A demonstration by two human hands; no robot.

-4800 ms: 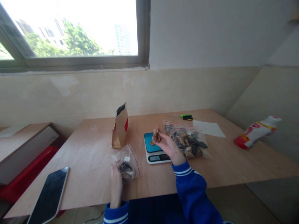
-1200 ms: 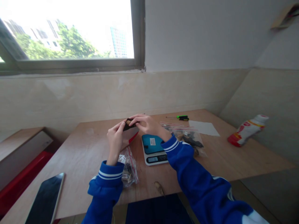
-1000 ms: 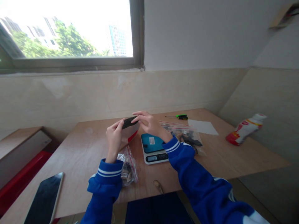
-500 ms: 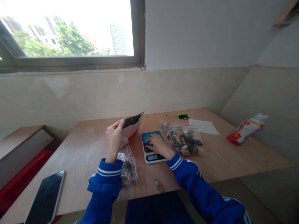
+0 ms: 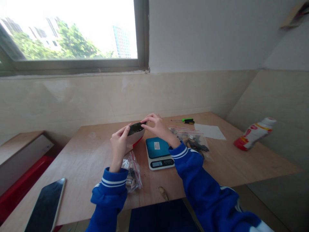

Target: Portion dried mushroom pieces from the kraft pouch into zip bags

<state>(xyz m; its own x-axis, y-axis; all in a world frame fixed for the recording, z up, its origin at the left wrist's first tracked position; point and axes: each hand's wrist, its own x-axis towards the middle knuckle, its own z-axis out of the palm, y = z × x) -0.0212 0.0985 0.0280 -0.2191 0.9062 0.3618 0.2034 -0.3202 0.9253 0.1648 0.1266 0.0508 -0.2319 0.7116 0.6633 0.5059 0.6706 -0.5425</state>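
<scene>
Left hand [image 5: 119,140] grasping tilted brown paper bag with red patch [image 5: 132,140]; right hand [image 5: 158,126] at its mouth, can't tell grip.

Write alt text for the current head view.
The left hand grips a tilted, open brown-and-red paper bag, the right hand at its mouth. Beside it, a white, blue-topped digital scale sits on a light-brown wooden table.

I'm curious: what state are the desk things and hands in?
Paper bag: open, tilted.
Left hand: gripping the bag's rim.
Right hand: at the bag's mouth, grip unclear.
Scale: lying flat, reading illegible.
Smaller zip bag: partly filled, seal unclear.
Larger zip bag: filled, partly hidden.
Phone: screen dark.
Bottle: capped.
Screwdrivers: lying down.
Paper sheet: flat.
Brown piece: lying loose.
</scene>
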